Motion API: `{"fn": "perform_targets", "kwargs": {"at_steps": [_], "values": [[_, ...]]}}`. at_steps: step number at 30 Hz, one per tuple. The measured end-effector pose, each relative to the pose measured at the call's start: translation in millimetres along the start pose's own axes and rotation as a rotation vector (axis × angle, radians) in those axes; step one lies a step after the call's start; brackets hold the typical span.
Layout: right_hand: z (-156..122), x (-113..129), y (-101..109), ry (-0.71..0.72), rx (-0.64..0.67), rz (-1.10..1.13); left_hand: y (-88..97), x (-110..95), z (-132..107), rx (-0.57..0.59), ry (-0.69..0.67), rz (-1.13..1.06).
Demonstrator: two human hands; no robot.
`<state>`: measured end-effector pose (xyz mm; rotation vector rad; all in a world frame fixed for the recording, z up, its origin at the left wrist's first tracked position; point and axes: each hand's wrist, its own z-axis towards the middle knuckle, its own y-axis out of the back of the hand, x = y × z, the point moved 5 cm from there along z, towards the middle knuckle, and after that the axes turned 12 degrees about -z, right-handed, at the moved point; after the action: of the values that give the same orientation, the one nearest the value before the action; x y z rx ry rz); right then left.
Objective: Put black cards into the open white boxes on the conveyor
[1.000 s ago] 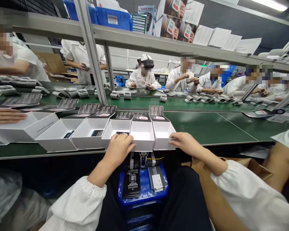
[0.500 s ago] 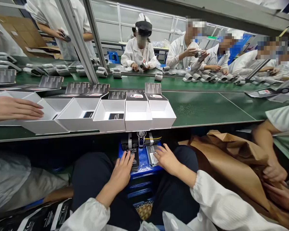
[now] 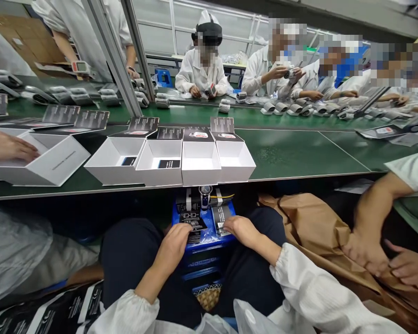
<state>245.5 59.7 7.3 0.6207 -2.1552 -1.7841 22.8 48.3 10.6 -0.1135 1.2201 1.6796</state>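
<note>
Between my knees stands a blue plastic stool [image 3: 207, 242] with printed leaflets on it. My left hand [image 3: 173, 243] pinches the near edge of a black printed leaflet [image 3: 195, 221], which is tilted up over the others in its stack. My right hand [image 3: 244, 230] has its fingers curled together on the near edge of a grey leaflet [image 3: 221, 214] at the stool's right side. The fingertips are partly hidden there. Above the stool, on the bench edge, white open boxes [image 3: 201, 160] stand in a row; two of them hold a black and blue card.
At the left, a co-worker's hand [image 3: 12, 146] reaches into a tilted white box [image 3: 64, 162]. Banded black bundles and a watch [image 3: 205, 197] lie at the stool's back. Brown paper [image 3: 306, 222] fills the right side by another person's hands. Wrapped devices line the green bench [image 3: 285, 144].
My fingers have gone from spread to closed on the leaflets, and the black one has lifted and tilted. At the left, the co-worker's hand has moved left and a box has shifted and tilted.
</note>
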Motion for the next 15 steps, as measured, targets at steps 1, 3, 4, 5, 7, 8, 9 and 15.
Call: {"fn": "perform_targets", "kwargs": {"at_steps": [1,3,4,5,7,8,9,15], "values": [[-4,3,11,-0.016,-0.025,0.037,4.9,-11,6,-0.007,-0.029,-0.025],[-17,16,39,-0.017,-0.104,0.167,14.0,-38,20,-0.008,-0.093,-0.057],[-25,25,54,0.005,-0.149,0.244,19.2,-52,27,-0.021,-0.125,-0.074],[-32,34,71,0.04,-0.207,0.307,25.4,-65,34,-0.054,-0.153,-0.096],[-44,46,108,0.128,-0.378,0.325,41.8,-85,48,-0.184,-0.167,-0.142],[-46,48,127,0.157,-0.493,0.283,51.4,-91,53,-0.274,-0.147,-0.166],[-46,46,146,0.165,-0.624,0.224,60.9,-92,57,-0.369,-0.116,-0.2],[25,-10,207,0.023,-0.987,-0.122,55.1,-38,46,-0.353,0.099,-0.258]]}}
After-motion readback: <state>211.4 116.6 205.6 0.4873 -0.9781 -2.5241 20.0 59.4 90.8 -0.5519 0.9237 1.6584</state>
